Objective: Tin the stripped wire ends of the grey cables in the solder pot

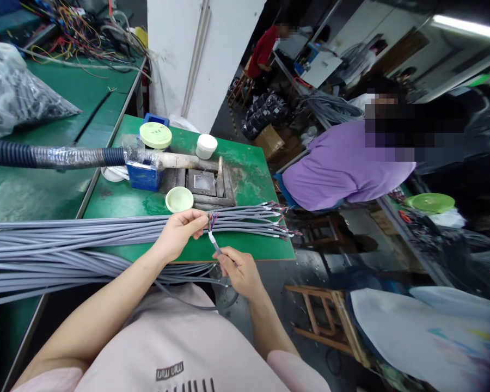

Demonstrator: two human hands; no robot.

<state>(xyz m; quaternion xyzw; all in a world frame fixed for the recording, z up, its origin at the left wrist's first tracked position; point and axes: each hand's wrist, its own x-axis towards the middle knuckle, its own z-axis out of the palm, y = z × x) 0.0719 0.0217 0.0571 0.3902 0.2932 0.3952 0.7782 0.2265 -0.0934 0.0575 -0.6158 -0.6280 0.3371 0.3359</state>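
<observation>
A grey multi-core cable point(218, 249) is held between my two hands, its coloured inner wires point(212, 220) fanned out above a white wrap. My left hand point(181, 231) pinches around the wire ends with thumb and fingers. Lower down, my right hand point(239, 270) is closed around the grey jacket of that cable. Just behind the hands lies a bundle of grey cables point(249, 223), their stripped ends at the right side of the green table point(251, 163). More grey cables point(61, 267) run off to the left, partly under my left forearm.
A soldering pot point(204, 182) sits behind the cables, with a fume hose point(65, 158) reaching it from the left. Around it are a pale bowl point(179, 200), a white jar point(206, 146) and a round lidded tub point(155, 134). A person in purple point(343, 163) sits at the right.
</observation>
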